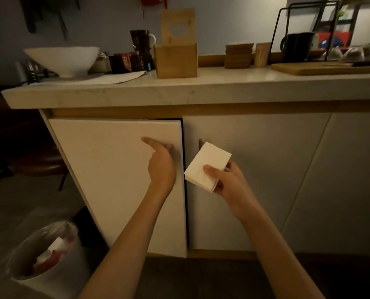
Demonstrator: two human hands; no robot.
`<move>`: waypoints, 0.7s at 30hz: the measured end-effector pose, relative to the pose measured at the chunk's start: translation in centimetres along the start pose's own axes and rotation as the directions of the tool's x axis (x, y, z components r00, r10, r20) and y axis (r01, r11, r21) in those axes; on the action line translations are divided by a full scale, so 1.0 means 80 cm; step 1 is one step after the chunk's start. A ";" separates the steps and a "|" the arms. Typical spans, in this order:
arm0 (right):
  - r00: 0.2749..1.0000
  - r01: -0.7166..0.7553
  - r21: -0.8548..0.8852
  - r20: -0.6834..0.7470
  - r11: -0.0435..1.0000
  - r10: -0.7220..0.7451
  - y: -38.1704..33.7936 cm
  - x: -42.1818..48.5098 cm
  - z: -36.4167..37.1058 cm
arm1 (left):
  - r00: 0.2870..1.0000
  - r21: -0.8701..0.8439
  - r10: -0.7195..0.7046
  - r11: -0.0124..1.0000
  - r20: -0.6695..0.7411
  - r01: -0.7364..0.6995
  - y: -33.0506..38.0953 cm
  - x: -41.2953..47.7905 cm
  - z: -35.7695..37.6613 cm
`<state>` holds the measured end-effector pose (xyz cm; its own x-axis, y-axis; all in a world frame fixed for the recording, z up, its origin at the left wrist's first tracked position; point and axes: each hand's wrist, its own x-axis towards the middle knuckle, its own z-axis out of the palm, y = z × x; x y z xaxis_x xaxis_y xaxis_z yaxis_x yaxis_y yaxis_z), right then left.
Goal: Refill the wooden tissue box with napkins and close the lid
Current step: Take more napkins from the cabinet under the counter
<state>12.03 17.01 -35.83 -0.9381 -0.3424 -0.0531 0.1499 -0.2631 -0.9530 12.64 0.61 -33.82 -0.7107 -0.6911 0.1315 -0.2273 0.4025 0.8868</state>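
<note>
Right hand [225, 180]: thumb on top and fingers beneath pinch a napkin stack [205, 167], keeping it flat for loading.
Left hand [161, 160]: fingers loosely extended against the cabinet door [115, 169], apparently pushing it shut.
Wooden tissue box [176, 60]: far on the counter [179, 91], lid [178, 25] upright, ready for filling.

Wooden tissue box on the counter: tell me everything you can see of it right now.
The wooden tissue box is a light-coloured, squarish box that looks like plain wood, standing upright on the pale countertop near the wall. Its lid is swung up, standing roughly vertical behind the opening, with an oval dispensing hole cut through it. The inside cannot be seen from this angle. Nothing but the countertop touches it; neither hand is near, and the napkins are held in the right hand below.
</note>
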 end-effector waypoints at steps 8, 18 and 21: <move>0.997 -0.029 0.006 -0.065 1.000 0.029 0.025 0.001 -0.016 | 0.992 0.151 0.095 0.985 -0.085 -0.081 -0.002 0.032 0.028; 0.997 -0.046 0.039 -0.062 0.998 0.048 0.019 -0.003 -0.031 | 0.988 0.115 0.095 0.990 -0.125 -0.080 -0.002 0.044 0.040; 0.990 -0.130 0.171 -0.038 0.977 0.138 -0.007 -0.018 -0.016 | 1.000 -0.055 0.017 0.998 -0.026 -0.018 0.002 0.026 0.019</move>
<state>12.93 18.79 -35.56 -0.9195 -0.3408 -0.1957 0.3216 -0.3663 -0.8731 10.10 0.14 -34.11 -0.6966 -0.6999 0.1578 -0.1777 0.3814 0.9072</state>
